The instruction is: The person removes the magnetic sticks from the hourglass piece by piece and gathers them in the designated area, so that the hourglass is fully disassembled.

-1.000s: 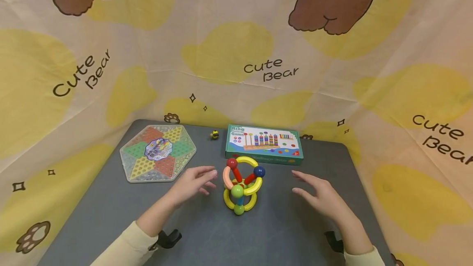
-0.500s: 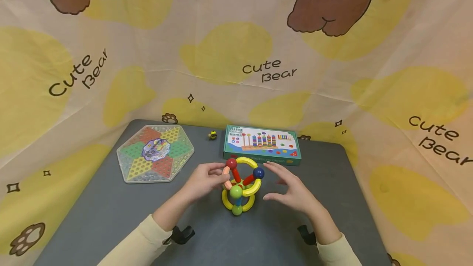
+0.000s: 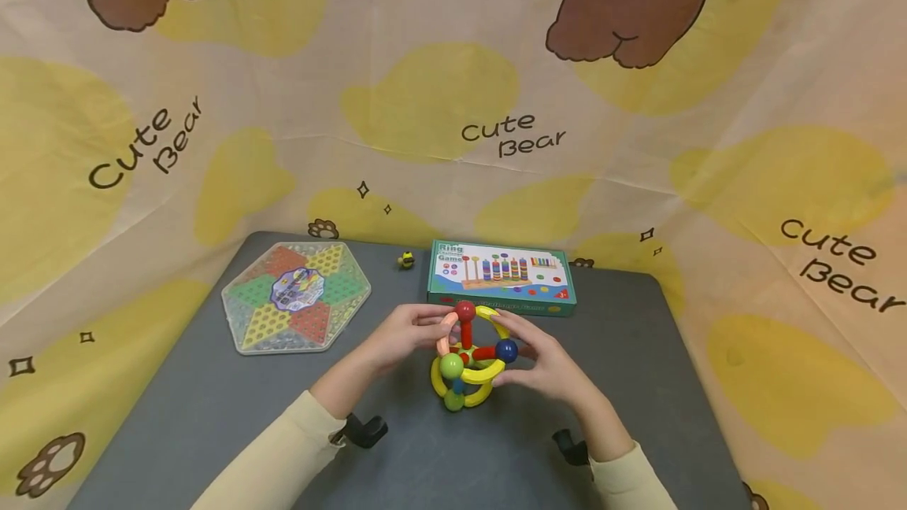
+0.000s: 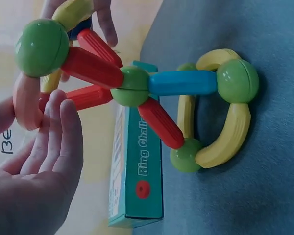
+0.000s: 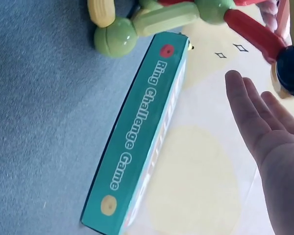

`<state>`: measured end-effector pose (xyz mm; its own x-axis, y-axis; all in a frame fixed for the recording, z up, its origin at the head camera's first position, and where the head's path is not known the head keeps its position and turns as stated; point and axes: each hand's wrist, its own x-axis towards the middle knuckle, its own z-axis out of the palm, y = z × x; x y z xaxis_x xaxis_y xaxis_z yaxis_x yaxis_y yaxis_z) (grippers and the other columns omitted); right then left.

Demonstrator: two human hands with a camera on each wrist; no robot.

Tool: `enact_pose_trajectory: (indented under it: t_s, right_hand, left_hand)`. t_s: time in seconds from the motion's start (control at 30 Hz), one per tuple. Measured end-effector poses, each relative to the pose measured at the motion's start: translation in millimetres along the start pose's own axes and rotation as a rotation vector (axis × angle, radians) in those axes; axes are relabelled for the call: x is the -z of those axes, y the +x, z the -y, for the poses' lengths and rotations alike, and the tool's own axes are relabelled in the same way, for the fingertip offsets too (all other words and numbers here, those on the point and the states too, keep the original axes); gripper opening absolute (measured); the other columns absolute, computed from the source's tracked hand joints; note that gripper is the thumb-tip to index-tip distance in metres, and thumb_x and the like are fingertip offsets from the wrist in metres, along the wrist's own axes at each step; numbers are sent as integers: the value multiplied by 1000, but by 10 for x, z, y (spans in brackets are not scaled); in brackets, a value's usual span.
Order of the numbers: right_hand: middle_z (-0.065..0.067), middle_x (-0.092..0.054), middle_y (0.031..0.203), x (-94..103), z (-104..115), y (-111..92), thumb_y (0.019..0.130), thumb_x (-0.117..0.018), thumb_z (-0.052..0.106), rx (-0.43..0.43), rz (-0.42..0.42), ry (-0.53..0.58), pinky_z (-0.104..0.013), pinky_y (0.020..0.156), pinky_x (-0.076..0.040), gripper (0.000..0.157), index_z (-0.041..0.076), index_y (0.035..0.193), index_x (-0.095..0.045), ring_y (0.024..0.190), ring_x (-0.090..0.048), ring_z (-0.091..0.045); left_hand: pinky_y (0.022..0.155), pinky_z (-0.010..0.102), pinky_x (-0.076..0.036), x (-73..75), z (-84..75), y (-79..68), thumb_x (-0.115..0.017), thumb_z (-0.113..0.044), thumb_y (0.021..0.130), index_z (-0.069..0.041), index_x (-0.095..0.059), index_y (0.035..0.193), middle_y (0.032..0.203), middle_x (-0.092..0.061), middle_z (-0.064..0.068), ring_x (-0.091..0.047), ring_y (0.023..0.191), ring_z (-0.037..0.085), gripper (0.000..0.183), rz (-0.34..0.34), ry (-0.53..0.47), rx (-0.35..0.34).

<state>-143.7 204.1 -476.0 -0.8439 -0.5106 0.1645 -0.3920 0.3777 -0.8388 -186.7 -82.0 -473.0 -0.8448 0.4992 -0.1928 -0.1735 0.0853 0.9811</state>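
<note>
"Left hand (image 3: pixel 399 338) pinches the pink curved rod (image 4: pixel 26 104); right hand (image 3: pixel 550 363), fingers extended, flanks the blue ball (image 3: pixel 506 350), contact unclear."

"And the ball-and-stick toy (image 3: pixel 465 356)?"

"Between them, upright on the tabletop (image 3: pixel 446 459). Light, even pressure from both sides should spare its joints."

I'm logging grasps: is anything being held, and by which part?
The left hand pinches the ball-and-rod toy by its pink curved rod; whether the right hand grips it too cannot be told.
</note>
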Motion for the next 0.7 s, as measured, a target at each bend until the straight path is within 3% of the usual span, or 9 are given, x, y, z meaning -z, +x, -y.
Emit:
enact_pose_trajectory:
  t_s: [0.1,0.17,0.27,0.33,0.43,0.53,0.7]
  right_hand:
    - [-12,-33,162,-34,44,6,79,-87,24,-14,-15,-14,-56,97,-52,86,21,154,-43,138,-47,-38]
    - [-13,-30,164,-66,99,10,78,-88,27,-11,-47,-53,-59,98,-51,86,21,153,-45,141,-44,-39]
    - [-12,-32,163,-142,182,11,75,-90,32,23,-149,-169,-64,99,-47,83,23,148,-51,145,-37,-39]
    - [-11,-40,157,-212,217,15,72,-92,33,85,-232,-258,-64,101,-46,80,22,143,-57,145,-36,-36]
    - [-8,-56,140,-330,234,40,69,-94,35,216,-345,-388,-59,104,-46,71,18,132,-66,136,-45,-30]
    - [-3,-67,122,-437,239,84,69,-93,41,340,-403,-508,-58,105,-43,62,15,121,-71,121,-57,-24]
    - [3,-73,103,-569,216,146,72,-86,54,405,-409,-672,-63,107,-38,56,17,113,-74,103,-66,-18]
  left_hand:
    - [96,42,-55,-5,-16,41,-68,-27,98,1,-59,137,123,-70,19,-70,112,33,49,1,5,14]
    - [96,44,-55,-6,-32,49,-68,-30,97,1,-67,125,115,-72,17,-69,107,35,42,-22,54,28]
    - [86,43,-57,-2,-49,37,-70,-33,96,-2,-76,105,94,-71,11,-65,89,33,33,-56,126,49]
    - [78,37,-55,2,-52,27,-70,-35,96,-4,-77,97,85,-69,8,-61,80,26,32,-61,155,54]
    - [71,29,-54,-1,-47,18,-68,-35,97,-4,-77,97,78,-68,7,-60,72,22,32,-44,142,49]
    - [71,29,-55,-3,-40,10,-68,-34,97,-3,-77,99,77,-69,5,-61,72,20,32,-38,127,48]
    - [73,32,-56,2,-37,-2,-68,-33,97,1,-75,102,77,-69,5,-60,71,18,35,-40,119,48]
